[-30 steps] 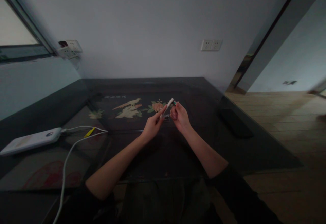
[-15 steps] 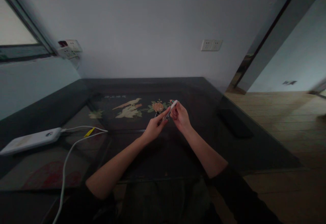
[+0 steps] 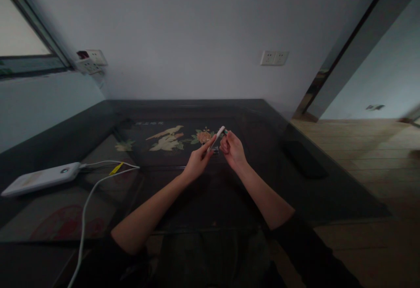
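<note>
My left hand [image 3: 197,163] grips a slim white stick-like object [image 3: 218,135] tilted up to the right, above a dark glass-topped table [image 3: 295,192]. My right hand [image 3: 232,150] is closed around something small and dark at the object's upper end, fingertips touching it. A small clear item [image 3: 215,150] shows between the two hands; what it is I cannot tell. Under the hands the table carries a painted bird and flower picture [image 3: 170,138].
A white power bank [image 3: 41,178] lies at the table's left with a white cable [image 3: 85,209] running toward me and a yellow tag [image 3: 115,168]. A dark flat object [image 3: 305,159] rests at the right edge. Wall sockets [image 3: 274,57] sit behind; wooden floor lies to the right.
The white object's tip dipped half a second ago and has risen again. Both hands stay together in nearly the same spot.
</note>
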A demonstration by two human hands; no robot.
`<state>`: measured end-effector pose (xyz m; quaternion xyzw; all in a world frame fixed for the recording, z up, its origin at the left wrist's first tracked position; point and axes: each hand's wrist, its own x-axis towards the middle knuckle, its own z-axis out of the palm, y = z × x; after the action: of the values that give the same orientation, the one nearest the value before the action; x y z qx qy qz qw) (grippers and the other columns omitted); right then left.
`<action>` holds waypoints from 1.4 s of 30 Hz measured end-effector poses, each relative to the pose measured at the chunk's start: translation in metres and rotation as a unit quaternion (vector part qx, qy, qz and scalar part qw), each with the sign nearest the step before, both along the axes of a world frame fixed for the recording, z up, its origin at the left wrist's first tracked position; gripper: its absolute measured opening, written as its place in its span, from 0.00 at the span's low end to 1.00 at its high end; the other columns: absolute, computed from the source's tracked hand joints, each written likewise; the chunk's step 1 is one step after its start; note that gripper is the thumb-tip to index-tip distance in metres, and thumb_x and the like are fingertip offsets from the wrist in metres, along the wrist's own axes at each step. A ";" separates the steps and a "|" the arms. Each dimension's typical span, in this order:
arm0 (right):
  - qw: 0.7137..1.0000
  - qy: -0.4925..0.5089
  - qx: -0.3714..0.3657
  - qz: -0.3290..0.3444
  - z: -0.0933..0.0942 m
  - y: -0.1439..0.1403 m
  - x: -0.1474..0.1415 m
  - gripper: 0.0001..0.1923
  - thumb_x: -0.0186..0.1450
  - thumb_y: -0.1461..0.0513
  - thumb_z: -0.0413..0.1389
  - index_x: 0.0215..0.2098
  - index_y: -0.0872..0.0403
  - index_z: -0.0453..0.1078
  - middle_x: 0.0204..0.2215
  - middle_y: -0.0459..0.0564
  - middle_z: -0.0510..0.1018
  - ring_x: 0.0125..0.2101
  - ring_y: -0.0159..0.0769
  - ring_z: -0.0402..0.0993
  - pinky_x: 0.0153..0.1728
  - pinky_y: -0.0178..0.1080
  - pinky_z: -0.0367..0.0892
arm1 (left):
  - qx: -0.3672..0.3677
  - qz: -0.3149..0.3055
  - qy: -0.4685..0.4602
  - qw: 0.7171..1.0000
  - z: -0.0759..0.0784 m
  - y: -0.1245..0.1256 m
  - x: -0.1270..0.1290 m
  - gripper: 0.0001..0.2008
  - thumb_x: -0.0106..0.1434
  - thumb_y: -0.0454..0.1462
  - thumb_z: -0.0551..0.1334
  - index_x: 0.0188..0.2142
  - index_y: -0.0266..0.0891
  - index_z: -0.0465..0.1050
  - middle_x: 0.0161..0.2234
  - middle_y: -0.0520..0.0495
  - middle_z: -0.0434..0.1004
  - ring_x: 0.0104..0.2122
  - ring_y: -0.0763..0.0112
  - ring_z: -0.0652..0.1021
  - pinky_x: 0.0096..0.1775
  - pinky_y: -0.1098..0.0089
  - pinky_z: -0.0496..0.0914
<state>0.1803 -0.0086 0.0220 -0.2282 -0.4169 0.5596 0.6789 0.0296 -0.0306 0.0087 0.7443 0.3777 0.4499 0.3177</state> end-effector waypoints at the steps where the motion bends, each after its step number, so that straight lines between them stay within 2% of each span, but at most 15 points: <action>1: 1.000 0.001 0.001 -0.002 0.000 0.000 0.000 0.23 0.56 0.45 0.64 0.23 0.51 0.60 0.13 0.36 0.58 0.13 0.23 0.46 0.16 0.35 0.42 | -0.004 -0.008 -0.001 1.000 0.000 -0.001 0.001 0.27 0.67 0.34 0.56 0.65 0.38 0.61 0.51 0.41 0.78 0.39 0.67 0.77 0.43 0.67 0.73; 5: 1.000 -0.006 -0.005 -0.017 -0.001 0.001 0.000 0.21 0.58 0.44 0.62 0.26 0.51 0.64 0.14 0.36 0.56 0.14 0.24 0.46 0.16 0.36 0.42 | -0.003 -0.040 0.006 0.999 0.001 -0.005 0.004 0.27 0.67 0.34 0.57 0.66 0.39 0.59 0.52 0.41 0.76 0.39 0.67 0.76 0.40 0.69 0.73; 10: 0.999 -0.012 -0.014 -0.027 -0.002 0.001 -0.001 0.20 0.59 0.44 0.60 0.32 0.51 0.68 0.15 0.36 0.56 0.15 0.26 0.47 0.16 0.36 0.43 | 0.005 -0.044 0.008 0.999 0.000 -0.004 0.003 0.27 0.68 0.36 0.56 0.66 0.38 0.59 0.48 0.42 0.79 0.34 0.70 0.75 0.37 0.71 0.72; 16: 1.000 -0.004 -0.002 -0.004 0.000 0.000 -0.001 0.23 0.57 0.44 0.62 0.24 0.50 0.61 0.13 0.36 0.57 0.14 0.24 0.45 0.16 0.35 0.44 | -0.006 -0.007 -0.010 1.000 -0.001 -0.001 0.001 0.27 0.67 0.35 0.56 0.65 0.39 0.60 0.43 0.43 0.80 0.31 0.71 0.73 0.33 0.73 0.69; 21: 1.000 0.001 -0.006 0.001 0.002 -0.001 -0.001 0.24 0.55 0.44 0.64 0.24 0.51 0.60 0.13 0.35 0.58 0.14 0.23 0.45 0.16 0.34 0.43 | -0.020 0.022 0.009 1.000 0.002 -0.002 0.000 0.27 0.68 0.36 0.56 0.66 0.39 0.59 0.41 0.45 0.80 0.25 0.76 0.68 0.28 0.75 0.65; 27: 1.000 -0.008 -0.019 -0.014 0.002 0.000 -0.001 0.20 0.58 0.44 0.61 0.29 0.51 0.66 0.13 0.35 0.56 0.14 0.25 0.46 0.16 0.34 0.45 | 0.007 -0.039 0.015 0.999 0.002 -0.005 0.002 0.27 0.67 0.35 0.56 0.66 0.39 0.59 0.46 0.43 0.79 0.37 0.68 0.76 0.39 0.70 0.72; 33: 1.000 -0.001 -0.008 -0.011 0.001 0.000 -0.001 0.21 0.58 0.43 0.61 0.32 0.51 0.69 0.14 0.35 0.56 0.14 0.24 0.47 0.15 0.35 0.44 | -0.008 -0.049 0.007 0.999 0.002 -0.006 0.004 0.28 0.68 0.36 0.56 0.66 0.39 0.58 0.52 0.41 0.77 0.34 0.71 0.75 0.34 0.73 0.71; 36: 1.000 -0.016 -0.005 -0.017 0.001 -0.001 -0.001 0.21 0.60 0.43 0.59 0.28 0.51 0.66 0.14 0.36 0.56 0.14 0.24 0.46 0.16 0.36 0.44 | -0.017 -0.034 -0.007 0.999 0.003 -0.004 0.003 0.28 0.67 0.36 0.57 0.66 0.40 0.59 0.54 0.41 0.75 0.34 0.71 0.74 0.35 0.73 0.70; 39: 0.999 -0.025 -0.007 -0.022 0.001 -0.002 -0.001 0.24 0.58 0.43 0.60 0.23 0.50 0.59 0.14 0.36 0.57 0.14 0.24 0.46 0.16 0.36 0.44 | -0.021 -0.011 -0.015 1.000 0.004 -0.002 0.001 0.27 0.67 0.35 0.57 0.65 0.40 0.60 0.50 0.43 0.77 0.32 0.72 0.73 0.34 0.74 0.69; 42: 1.000 -0.023 -0.005 -0.018 0.001 -0.002 -0.001 0.25 0.57 0.43 0.61 0.23 0.50 0.57 0.14 0.36 0.57 0.14 0.24 0.46 0.16 0.35 0.43 | -0.025 0.010 -0.007 1.000 0.003 -0.001 -0.001 0.27 0.67 0.36 0.56 0.65 0.40 0.60 0.47 0.44 0.79 0.28 0.74 0.71 0.31 0.75 0.67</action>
<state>0.1789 -0.0106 0.0232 -0.2520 -0.4250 0.5444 0.6778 0.0291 -0.0312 0.0117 0.7293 0.3938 0.4488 0.3342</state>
